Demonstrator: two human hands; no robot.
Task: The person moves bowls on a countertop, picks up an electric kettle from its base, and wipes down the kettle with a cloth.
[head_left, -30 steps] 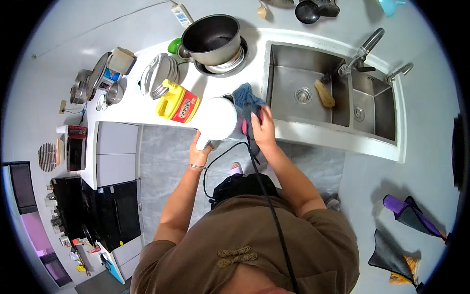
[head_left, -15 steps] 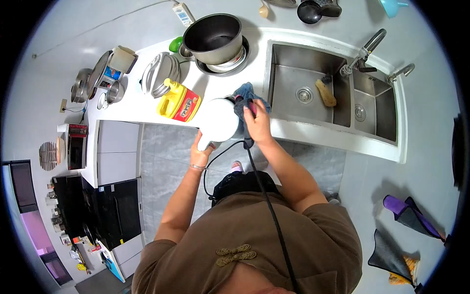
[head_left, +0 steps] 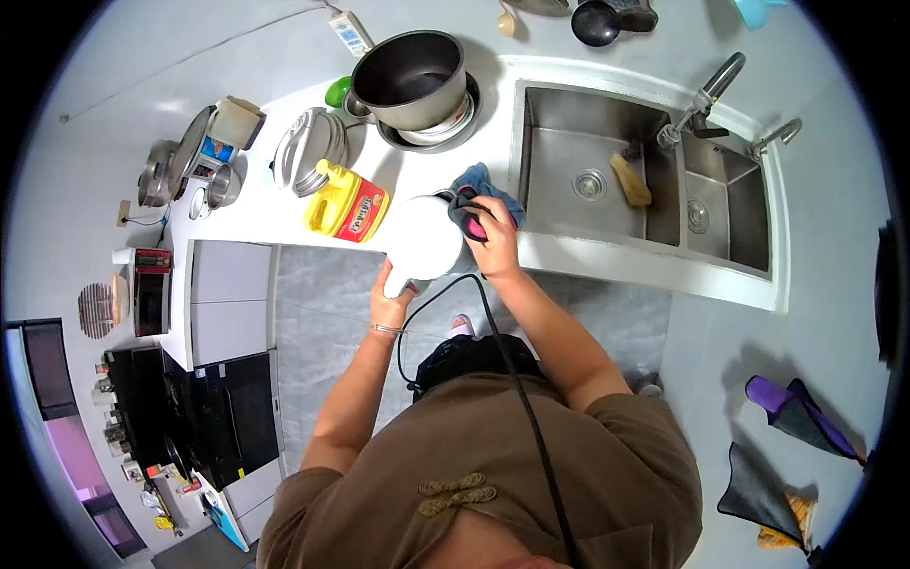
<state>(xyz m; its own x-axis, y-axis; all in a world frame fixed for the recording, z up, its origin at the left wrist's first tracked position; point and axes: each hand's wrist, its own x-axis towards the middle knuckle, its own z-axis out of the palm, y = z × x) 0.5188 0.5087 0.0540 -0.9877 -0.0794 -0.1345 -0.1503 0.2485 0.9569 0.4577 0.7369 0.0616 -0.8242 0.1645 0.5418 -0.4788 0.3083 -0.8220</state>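
White and smooth, the round vessel [head_left: 428,239] extends beyond the left hand [head_left: 389,302], curled around its handle [head_left: 397,279] — the right hand [head_left: 494,243] pinches dark fabric [head_left: 464,208] (soft, pink-patched) beside it.

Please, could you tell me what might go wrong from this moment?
The white vessel might slip to the floor, as the left hand grips its handle out past the front edge of the counter. The yellow jug stands close beside it and could be knocked over. The black cord loops between the forearms and may snag.
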